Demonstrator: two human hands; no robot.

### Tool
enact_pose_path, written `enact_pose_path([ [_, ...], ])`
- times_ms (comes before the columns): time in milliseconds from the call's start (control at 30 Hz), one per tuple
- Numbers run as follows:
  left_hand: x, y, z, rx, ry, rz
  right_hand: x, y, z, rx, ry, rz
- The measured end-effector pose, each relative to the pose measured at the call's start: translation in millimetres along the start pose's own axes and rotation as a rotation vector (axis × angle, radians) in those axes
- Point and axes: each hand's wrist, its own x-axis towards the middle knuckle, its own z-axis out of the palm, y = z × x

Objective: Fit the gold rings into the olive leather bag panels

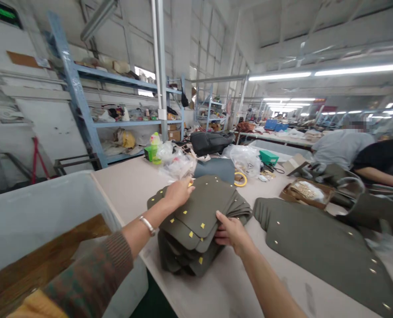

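Observation:
A stack of dark olive-grey panels [213, 194] with rounded corners lies on the table in front of me. Small yellow tabs [202, 225] stick to several of them, and little metal studs show near their edges. Over the far left part of the top panel, my left hand [178, 193] is closed in a pinch, with a bit of yellow at the fingertips, seemingly another tab. My right hand [231, 233] grips the near right edge of the top panel, thumb on its face and fingers curled beneath. The lower panels fan out unevenly under both hands.
To the right lies another pile of olive-grey panels [315, 238]. A grey plastic bin [117, 194] adjoins the table's left edge. Behind the stack are clear plastic bags [244, 160], a yellow tape roll [240, 179] and a cardboard box [305, 194]. A co-worker [344, 145] sits at the far right.

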Motion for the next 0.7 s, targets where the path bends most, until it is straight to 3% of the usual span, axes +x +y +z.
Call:
enact_pose_path([
  [100,-11.9,16.8,-28.8,-0.061,0.093,0.043,-9.9,3.3,-23.6,-0.135,-0.002,-0.035],
  [200,-30.5,44.4,-56.4,-0.268,0.273,0.105,-12.0,13.4,-44.3,-0.174,0.074,-0.100],
  [300,-63.1,85.0,-59.3,-0.541,0.257,0.244,-11.1,22.4,-74.9,-0.241,0.184,-0.215],
  [400,-95.1,133.1,-23.2,-0.694,0.171,0.380,-13.1,20.8,-123.4,-0.372,0.307,-0.355],
  [533,-106.9,189.6,65.2,-0.647,0.103,0.637,-13.1,-2.0,-207.3,-0.638,0.475,-0.523],
  [633,-96.8,212.7,130.1,-0.547,0.282,0.760,-0.4,-27.1,-265.4,-0.853,0.542,-0.548],
  [700,-90.3,216.8,161.1,-0.477,0.422,0.804,16.2,-42.8,-294.9,-0.990,0.554,-0.531],
])
